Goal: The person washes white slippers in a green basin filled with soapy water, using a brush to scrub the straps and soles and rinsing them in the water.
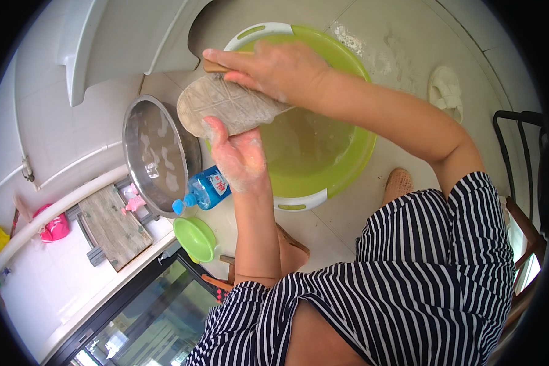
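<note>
A light-coloured shoe (228, 105) is held sole outwards above a round green plastic basin (366, 123) of cloudy water. My left hand (240, 153) grips it from below, thumb on the edge of the sole. In my right hand (286, 68) is a wooden-backed scrubbing brush (214, 67), its bristles against the upper edge of the sole. Both hands look wet, with suds on the left palm and wrist. The rest of the shoe is hidden behind the sole and my hands.
Left of the green basin, a steel basin (130, 137) of soapy water stands tilted in view. Near it are a blue detergent bottle (208, 187) and a small green bowl (194, 238). A white shoe (446, 91) lies on the wet tiled floor at right, near a black metal frame (508, 137).
</note>
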Demonstrator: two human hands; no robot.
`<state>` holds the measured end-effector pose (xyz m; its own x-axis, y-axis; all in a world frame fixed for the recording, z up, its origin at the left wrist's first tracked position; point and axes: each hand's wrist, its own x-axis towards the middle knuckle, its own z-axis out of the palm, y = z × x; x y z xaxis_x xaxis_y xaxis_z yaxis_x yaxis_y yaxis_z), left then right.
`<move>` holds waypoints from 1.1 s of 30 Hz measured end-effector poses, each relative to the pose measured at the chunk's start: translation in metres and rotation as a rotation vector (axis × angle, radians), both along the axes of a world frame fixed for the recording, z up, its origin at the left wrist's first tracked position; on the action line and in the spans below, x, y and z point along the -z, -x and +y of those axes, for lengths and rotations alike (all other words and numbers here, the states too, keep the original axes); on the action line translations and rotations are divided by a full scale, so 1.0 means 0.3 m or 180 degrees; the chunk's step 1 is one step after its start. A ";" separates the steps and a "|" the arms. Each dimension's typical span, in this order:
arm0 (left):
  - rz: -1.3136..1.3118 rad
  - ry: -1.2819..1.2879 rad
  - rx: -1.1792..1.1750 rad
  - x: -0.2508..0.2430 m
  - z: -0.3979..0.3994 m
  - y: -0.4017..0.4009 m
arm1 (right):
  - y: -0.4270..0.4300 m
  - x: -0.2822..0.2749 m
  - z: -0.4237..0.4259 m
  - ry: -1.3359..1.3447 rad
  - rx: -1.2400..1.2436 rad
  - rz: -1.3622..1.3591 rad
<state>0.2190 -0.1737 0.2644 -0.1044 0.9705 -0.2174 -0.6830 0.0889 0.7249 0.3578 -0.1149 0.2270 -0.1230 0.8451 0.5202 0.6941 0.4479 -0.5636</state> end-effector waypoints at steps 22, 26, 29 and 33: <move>0.0392 -0.0708 0.0697 0.025 -0.035 -0.008 | -0.059 -0.121 -0.014 0.1867 -0.1876 0.2071; 0.0157 -0.0547 0.0558 0.036 -0.013 -0.078 | -0.024 -0.163 -0.015 0.1342 -0.1101 0.0814; 0.0287 -0.0515 0.0393 0.042 0.029 -0.031 | 0.022 -0.153 -0.118 0.0944 -0.0754 -0.0155; 0.0180 -0.0723 0.0683 0.103 0.049 0.022 | 0.043 -0.075 -0.173 0.0145 -0.0672 -0.0240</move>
